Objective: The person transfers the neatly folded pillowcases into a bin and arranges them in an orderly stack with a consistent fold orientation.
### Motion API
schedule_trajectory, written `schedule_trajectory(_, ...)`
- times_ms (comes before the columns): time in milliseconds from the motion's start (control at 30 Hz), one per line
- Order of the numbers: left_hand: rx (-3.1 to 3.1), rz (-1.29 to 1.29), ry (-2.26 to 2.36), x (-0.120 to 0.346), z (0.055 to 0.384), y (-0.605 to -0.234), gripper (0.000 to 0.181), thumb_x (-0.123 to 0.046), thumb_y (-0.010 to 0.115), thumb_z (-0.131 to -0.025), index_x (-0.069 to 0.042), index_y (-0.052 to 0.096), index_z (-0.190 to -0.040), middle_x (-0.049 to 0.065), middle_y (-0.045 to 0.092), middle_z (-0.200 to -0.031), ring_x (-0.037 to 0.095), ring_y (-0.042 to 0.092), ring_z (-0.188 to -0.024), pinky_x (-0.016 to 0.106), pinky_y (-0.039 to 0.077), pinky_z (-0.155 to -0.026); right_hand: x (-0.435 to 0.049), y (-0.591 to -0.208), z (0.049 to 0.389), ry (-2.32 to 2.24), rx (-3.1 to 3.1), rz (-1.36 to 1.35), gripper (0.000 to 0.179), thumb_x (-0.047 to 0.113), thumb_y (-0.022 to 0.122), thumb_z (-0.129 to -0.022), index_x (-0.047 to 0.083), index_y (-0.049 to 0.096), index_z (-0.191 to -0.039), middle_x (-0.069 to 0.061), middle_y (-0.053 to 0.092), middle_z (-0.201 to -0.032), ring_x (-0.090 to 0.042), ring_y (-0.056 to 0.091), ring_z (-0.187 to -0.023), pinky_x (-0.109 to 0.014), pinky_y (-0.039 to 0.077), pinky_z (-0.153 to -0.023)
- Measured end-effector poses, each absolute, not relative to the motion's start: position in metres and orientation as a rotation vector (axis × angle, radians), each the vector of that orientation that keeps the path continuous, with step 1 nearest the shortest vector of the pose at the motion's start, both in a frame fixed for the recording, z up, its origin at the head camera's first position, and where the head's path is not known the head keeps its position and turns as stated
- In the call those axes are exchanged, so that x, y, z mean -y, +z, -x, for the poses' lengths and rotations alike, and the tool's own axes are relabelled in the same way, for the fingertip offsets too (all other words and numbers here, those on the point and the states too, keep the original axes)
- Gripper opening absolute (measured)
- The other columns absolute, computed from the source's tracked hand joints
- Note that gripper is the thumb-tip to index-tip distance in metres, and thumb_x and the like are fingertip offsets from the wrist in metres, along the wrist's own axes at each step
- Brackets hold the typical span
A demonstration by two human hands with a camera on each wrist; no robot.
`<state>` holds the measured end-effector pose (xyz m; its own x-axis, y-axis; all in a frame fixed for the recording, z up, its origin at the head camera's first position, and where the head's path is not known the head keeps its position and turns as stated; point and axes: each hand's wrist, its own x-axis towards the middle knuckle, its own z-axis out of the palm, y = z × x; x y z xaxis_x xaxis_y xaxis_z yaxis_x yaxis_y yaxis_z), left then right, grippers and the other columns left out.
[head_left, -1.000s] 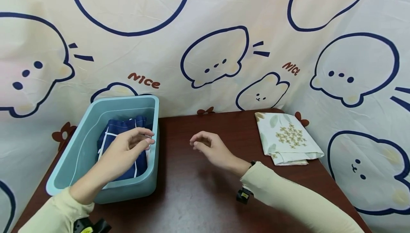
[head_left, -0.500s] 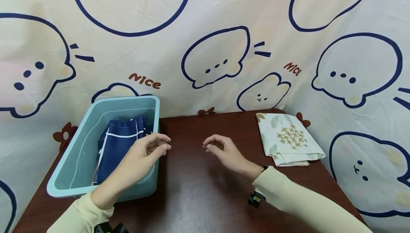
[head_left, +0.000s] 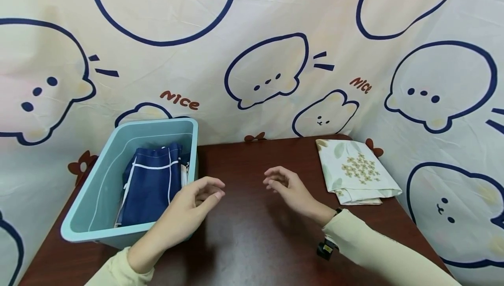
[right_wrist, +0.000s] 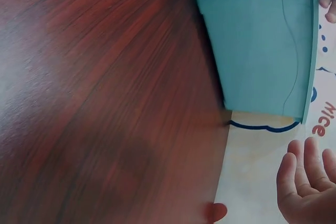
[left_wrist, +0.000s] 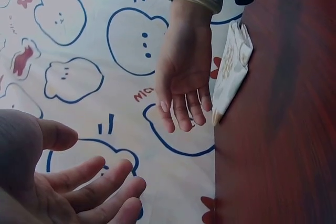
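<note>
My left hand [head_left: 189, 214] hovers over the near right corner of a blue-green plastic bin [head_left: 71, 216], its fingers loosely bent and nothing in them. Inside the bin lies a folded navy cloth [head_left: 151, 190] with white lines, and a bit of other fabric shows at its right side. Above the middle of the table my right hand [head_left: 295, 192] hangs with relaxed fingers, also holding nothing. To its right rests a folded white cloth [head_left: 356, 170] with a yellow flower print. In the left wrist view both palms show bare, the right hand [left_wrist: 186, 72] farther off.
A dark reddish-brown wooden table [head_left: 244, 242] carries the bin at the left and the white cloth at the back right. A pale curtain [head_left: 260, 6] with blue cartoon outlines hangs close behind the table and along its sides.
My left hand has moved right, from above the navy cloth to past the bin's right side. My right hand has drifted right toward the white cloth. Bin and cloths stay put.
</note>
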<state>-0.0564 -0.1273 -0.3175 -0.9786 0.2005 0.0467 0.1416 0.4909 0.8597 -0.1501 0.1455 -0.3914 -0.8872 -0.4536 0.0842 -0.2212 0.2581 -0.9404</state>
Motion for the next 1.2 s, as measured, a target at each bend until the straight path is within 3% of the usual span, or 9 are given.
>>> schedule_trajectory(200,-2.610,-0.369,1.557,0.117,0.057,-0.324,0.021,-0.022,0.059,-0.103,-0.013,0.066,-0.120,0.002,0.073,-0.110,0.011,0.069,-0.101,0.026,0.055,-0.087,-0.158,-0.399,0.153,-1.668,-2.360,0.611,0.023,0.013,0.051,-0.105,0.001,0.060,-0.123,-0.021,0.070,-0.116,-0.020,0.069,-0.102,-0.026,0.056,-0.085)
schedule_trajectory(333,-2.556,-0.417,1.555,0.111,0.058,-0.328,0.024,-0.027,0.058,-0.103,-0.012,0.065,-0.121,0.002,0.072,-0.110,0.012,0.068,-0.103,0.029,0.054,-0.088,-0.168,-0.403,0.154,-1.674,-2.383,0.599,0.023,0.012,0.051,-0.105,-0.001,0.061,-0.121,-0.022,0.069,-0.115,-0.029,0.069,-0.104,-0.026,0.056,-0.085)
schedule_trajectory(567,-2.517,-0.435,1.551,0.101,0.060,-0.346,0.024,-0.028,0.059,-0.103,-0.012,0.066,-0.120,0.002,0.072,-0.107,0.011,0.067,-0.097,0.026,0.053,-0.082,-0.182,-0.409,0.157,-1.658,-2.430,0.578,0.024,0.012,0.051,-0.105,-0.005,0.062,-0.119,-0.026,0.068,-0.117,-0.031,0.069,-0.104,-0.025,0.056,-0.084)
schedule_trajectory(800,-2.528,-0.381,1.563,0.090,0.069,-0.373,0.017,-0.022,0.061,-0.101,-0.014,0.068,-0.114,0.002,0.073,-0.103,0.012,0.067,-0.094,0.025,0.053,-0.081,-0.196,-0.416,0.159,-1.657,-2.461,0.536,0.023,0.012,0.051,-0.105,-0.004,0.062,-0.119,-0.031,0.065,-0.119,-0.041,0.067,-0.107,-0.034,0.058,-0.086)
schedule_trajectory(1000,-2.523,-0.295,1.586,0.086,0.077,-0.393,0.014,-0.017,0.061,-0.100,-0.012,0.069,-0.111,0.002,0.075,-0.101,0.011,0.068,-0.094,0.026,0.053,-0.081,-0.208,-0.422,0.160,-1.648,-2.486,0.513,0.025,0.012,0.051,-0.105,-0.006,0.061,-0.120,-0.032,0.065,-0.120,-0.037,0.068,-0.106,-0.041,0.058,-0.088)
schedule_trajectory(1200,-2.469,-0.264,1.605,0.078,0.081,-0.406,0.017,-0.017,0.059,-0.100,-0.010,0.068,-0.113,0.006,0.075,-0.103,0.019,0.069,-0.096,0.030,0.052,-0.079,-0.225,-0.426,0.161,-1.607,-2.572,0.469,0.022,0.010,0.052,-0.105,-0.005,0.063,-0.117,-0.031,0.066,-0.117,-0.025,0.070,-0.099,-0.035,0.058,-0.084)
